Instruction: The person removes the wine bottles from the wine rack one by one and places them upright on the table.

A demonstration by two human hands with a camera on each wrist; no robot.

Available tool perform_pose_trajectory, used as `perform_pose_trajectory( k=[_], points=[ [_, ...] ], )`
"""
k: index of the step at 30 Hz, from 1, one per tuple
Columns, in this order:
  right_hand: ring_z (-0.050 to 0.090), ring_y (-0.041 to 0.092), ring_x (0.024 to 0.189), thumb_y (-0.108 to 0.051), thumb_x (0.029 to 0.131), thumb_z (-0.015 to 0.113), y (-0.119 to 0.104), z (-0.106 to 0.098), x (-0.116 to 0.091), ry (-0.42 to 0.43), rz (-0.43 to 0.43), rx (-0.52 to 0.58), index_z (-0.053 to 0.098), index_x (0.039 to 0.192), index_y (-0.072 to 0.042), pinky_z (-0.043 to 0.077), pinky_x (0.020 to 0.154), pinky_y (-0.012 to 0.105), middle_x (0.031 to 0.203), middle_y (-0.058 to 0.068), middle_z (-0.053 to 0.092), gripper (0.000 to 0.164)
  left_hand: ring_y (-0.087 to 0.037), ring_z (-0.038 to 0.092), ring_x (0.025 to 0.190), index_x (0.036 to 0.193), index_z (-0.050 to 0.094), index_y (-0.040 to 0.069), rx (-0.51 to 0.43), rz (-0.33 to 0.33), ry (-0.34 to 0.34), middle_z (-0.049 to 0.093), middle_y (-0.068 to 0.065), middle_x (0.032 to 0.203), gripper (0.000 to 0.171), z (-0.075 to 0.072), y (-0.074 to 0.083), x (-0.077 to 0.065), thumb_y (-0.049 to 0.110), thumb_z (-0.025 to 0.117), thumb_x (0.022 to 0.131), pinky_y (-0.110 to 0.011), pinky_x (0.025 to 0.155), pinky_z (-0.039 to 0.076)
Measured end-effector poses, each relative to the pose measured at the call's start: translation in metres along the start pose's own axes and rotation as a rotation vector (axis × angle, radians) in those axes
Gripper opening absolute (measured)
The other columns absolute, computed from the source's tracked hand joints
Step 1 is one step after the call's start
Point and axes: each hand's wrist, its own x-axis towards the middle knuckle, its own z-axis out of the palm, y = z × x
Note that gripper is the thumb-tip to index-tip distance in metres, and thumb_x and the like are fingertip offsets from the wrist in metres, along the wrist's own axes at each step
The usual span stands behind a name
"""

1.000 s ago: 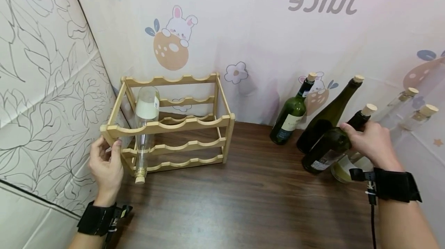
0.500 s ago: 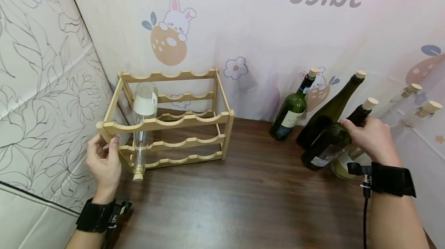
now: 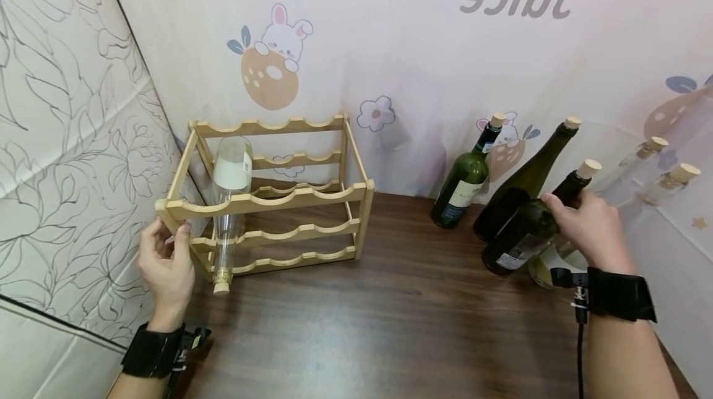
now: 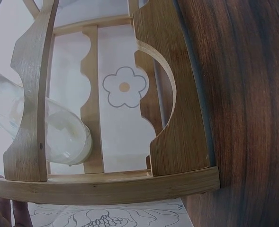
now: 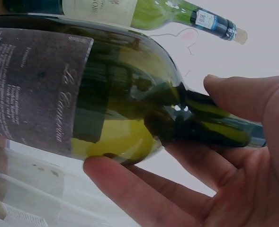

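My left hand (image 3: pixel 167 272) grips the near left corner of a wooden wine rack (image 3: pixel 289 199), thumb on one side and fingers behind. In the left wrist view the fingers (image 4: pixel 21 213) show partly past the rack's side post. A clear corked bottle (image 3: pixel 233 169) lies in the rack's leftmost place, neck toward me. At the right, my right hand (image 3: pixel 597 232) holds a dark green wine bottle (image 3: pixel 523 232) around its neck and shoulder. The right wrist view shows its grey label (image 5: pixel 35 85), with the thumb above the neck and fingers below. Its base is close over the table.
Behind the held bottle stand a green wine bottle (image 3: pixel 462 185) with a cream label and a tall dark bottle (image 3: pixel 520 179). Two clear corked bottles (image 3: pixel 671 182) stand at the far right, partly hidden by my right hand. Printed cloth (image 3: pixel 418 65) hangs behind the brown table (image 3: pixel 390 312).
The head view shifts slightly. Both hands keep their holds, and the rack and bottles stay in place.
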Motion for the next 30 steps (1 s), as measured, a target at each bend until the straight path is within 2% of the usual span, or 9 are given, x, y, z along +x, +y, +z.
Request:
perform_pose_trajectory(
  k=[4,8,15,17,20,22,25,27,30],
  points=[
    [0.054,0.061,0.098,-0.061,0.106,0.041,0.003,0.008,-0.003,0.046,0.005,0.009,0.051,0.115,0.012,0.045,0.068,0.055,0.111,0.043,0.056,0.075,0.003,0.068,0.097,0.130,0.066,-0.005,0.002,0.010,-0.004,0.070,0.020,0.110,0.033,0.000,-0.001,-0.001,-0.004,0.069,0.097,-0.011,0.080,0.054],
    [0.046,0.071,0.114,-0.059,0.108,0.040,0.005,0.013,-0.008,0.063,0.004,0.020,0.043,0.142,0.018,0.044,0.086,0.074,0.130,0.051,0.050,0.085,0.002,0.069,0.098,0.130,0.067,-0.004,-0.003,0.015,-0.003,0.070,0.021,0.110,0.033,0.001,-0.001,0.000,-0.004,0.069,0.097,-0.011,0.081,0.055],
    [0.039,0.070,0.127,-0.060,0.108,0.037,0.002,0.019,-0.023,0.048,0.024,0.027,0.020,0.159,0.017,0.040,0.096,0.077,0.146,0.050,0.040,0.094,0.002,0.069,0.094,0.128,0.066,-0.007,-0.016,0.023,0.012,0.070,0.021,0.107,0.033,0.003,-0.002,0.001,-0.004,0.072,0.095,-0.009,0.079,0.054],
    [0.038,0.068,0.132,-0.057,0.109,0.041,-0.002,0.021,-0.033,0.102,0.040,0.059,0.017,0.162,0.013,0.038,0.101,0.077,0.152,0.046,0.038,0.091,0.002,0.069,0.095,0.129,0.066,-0.007,-0.006,0.024,0.007,0.070,0.021,0.107,0.034,0.003,-0.001,0.001,-0.004,0.072,0.096,-0.009,0.080,0.055],
    [0.038,0.064,0.138,-0.045,0.108,0.052,-0.013,0.024,-0.049,0.300,0.024,0.144,0.019,0.165,0.006,0.034,0.110,0.075,0.159,0.040,0.037,0.083,0.001,0.069,0.096,0.129,0.066,-0.006,0.001,0.020,0.002,0.070,0.022,0.108,0.034,0.002,0.000,0.001,-0.004,0.071,0.096,-0.010,0.081,0.055],
    [0.042,0.061,0.136,-0.035,0.106,0.060,-0.023,0.028,-0.060,0.467,-0.032,0.200,0.025,0.165,0.001,0.036,0.111,0.072,0.161,0.035,0.038,0.077,0.001,0.069,0.095,0.129,0.066,-0.006,0.001,0.018,0.000,0.070,0.021,0.108,0.034,0.002,-0.001,0.001,-0.004,0.071,0.096,-0.011,0.080,0.055],
    [0.050,0.058,0.127,-0.020,0.100,0.072,-0.041,0.035,-0.073,0.675,-0.193,0.255,0.037,0.162,-0.003,0.042,0.112,0.064,0.158,0.030,0.045,0.073,0.001,0.069,0.095,0.129,0.067,-0.006,-0.003,0.011,0.008,0.071,0.021,0.108,0.033,0.002,-0.001,0.001,-0.004,0.071,0.096,-0.011,0.079,0.054],
    [0.055,0.057,0.118,-0.016,0.095,0.077,-0.054,0.042,-0.078,0.742,-0.313,0.262,0.045,0.156,-0.002,0.048,0.109,0.050,0.154,0.029,0.052,0.070,0.001,0.069,0.095,0.128,0.067,-0.006,-0.001,0.009,0.015,0.071,0.021,0.107,0.033,0.002,-0.001,0.002,-0.004,0.072,0.095,-0.010,0.079,0.054],
    [0.060,0.053,0.109,-0.021,0.095,0.079,-0.073,0.058,-0.084,0.750,-0.490,0.276,0.053,0.149,0.000,0.042,0.108,0.024,0.145,0.030,0.060,0.064,0.001,0.069,0.096,0.129,0.067,-0.005,0.002,0.008,0.018,0.070,0.022,0.108,0.034,0.001,-0.001,0.001,-0.004,0.072,0.096,-0.010,0.080,0.054]
  ],
)
